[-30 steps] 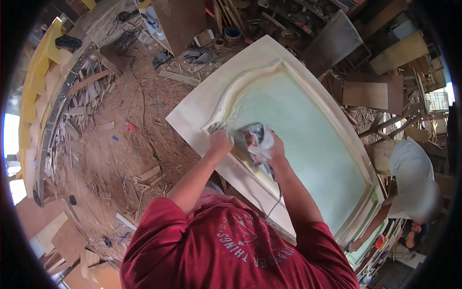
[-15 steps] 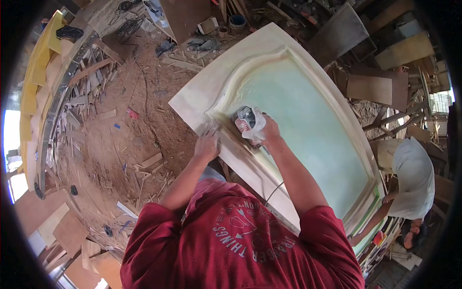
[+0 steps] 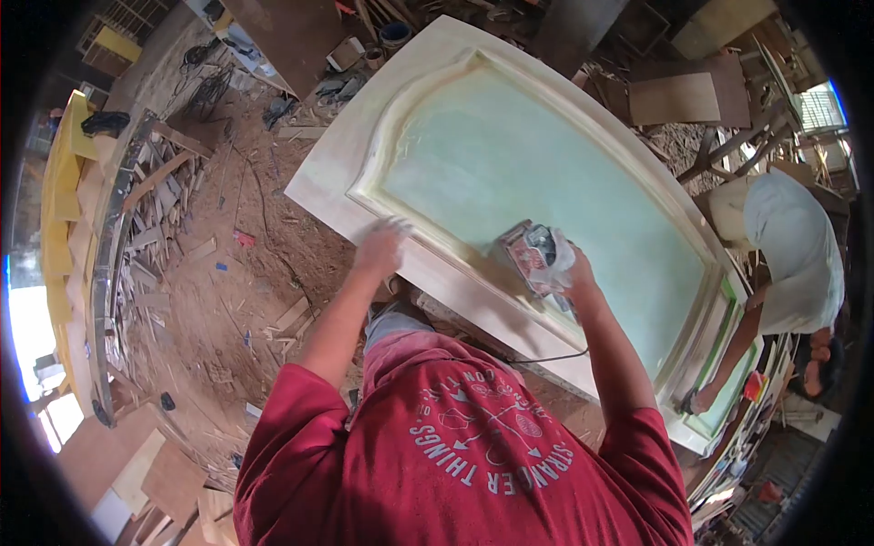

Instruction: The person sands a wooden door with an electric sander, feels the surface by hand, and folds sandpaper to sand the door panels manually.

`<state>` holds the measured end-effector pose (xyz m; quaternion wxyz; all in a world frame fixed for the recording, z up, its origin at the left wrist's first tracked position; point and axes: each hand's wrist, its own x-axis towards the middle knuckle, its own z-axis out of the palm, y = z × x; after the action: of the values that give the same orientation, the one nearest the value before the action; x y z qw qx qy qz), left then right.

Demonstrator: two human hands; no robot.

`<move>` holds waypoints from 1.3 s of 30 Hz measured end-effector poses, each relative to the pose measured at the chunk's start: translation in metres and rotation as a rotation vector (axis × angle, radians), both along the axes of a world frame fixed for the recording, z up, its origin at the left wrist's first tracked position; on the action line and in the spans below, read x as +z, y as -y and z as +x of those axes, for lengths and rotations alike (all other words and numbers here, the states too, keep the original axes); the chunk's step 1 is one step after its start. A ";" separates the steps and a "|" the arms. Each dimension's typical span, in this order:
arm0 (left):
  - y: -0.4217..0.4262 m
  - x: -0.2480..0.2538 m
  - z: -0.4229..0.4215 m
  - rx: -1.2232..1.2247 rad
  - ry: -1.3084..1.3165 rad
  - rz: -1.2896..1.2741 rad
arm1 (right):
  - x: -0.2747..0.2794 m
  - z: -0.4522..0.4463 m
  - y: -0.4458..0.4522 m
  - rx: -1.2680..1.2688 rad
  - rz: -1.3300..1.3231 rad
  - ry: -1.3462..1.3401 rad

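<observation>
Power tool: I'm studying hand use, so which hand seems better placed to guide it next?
Right, probably: the right hand grips the power tool at the edge of the green panel, while the left hand is apart, at the pale border.

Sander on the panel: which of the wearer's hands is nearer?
Right. The right hand grips the sander; the left hand is apart from it, at the near edge of the panel.

Brown floor (image 3: pixel 196 296), wood scraps (image 3: pixel 164 202) near yellow sheets (image 3: pixel 62 214), black bundle (image 3: pixel 105 124) atop, 1 red bit (image 3: pixel 243 238) near 1 blue bit (image 3: pixel 221 267), boards (image 3: pixel 173 482) lower left, 1 bucket (image 3: pixel 394 35)
</observation>
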<state>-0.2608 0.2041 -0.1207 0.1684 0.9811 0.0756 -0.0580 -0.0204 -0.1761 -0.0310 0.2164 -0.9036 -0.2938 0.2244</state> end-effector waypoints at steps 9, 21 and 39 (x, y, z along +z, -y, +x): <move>0.065 0.011 -0.011 0.021 0.045 0.037 | 0.000 -0.018 0.080 -0.127 0.025 0.120; 0.012 0.015 -0.061 0.417 0.288 -0.135 | 0.054 -0.046 -0.071 0.047 0.287 0.081; -0.095 0.023 -0.053 0.671 0.618 -0.061 | 0.033 -0.136 -0.349 0.248 0.067 0.041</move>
<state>-0.3142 0.2993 -0.0981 0.2215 0.8681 0.3339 0.2931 -0.1566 0.1730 0.0016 0.2111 -0.8569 -0.4150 0.2210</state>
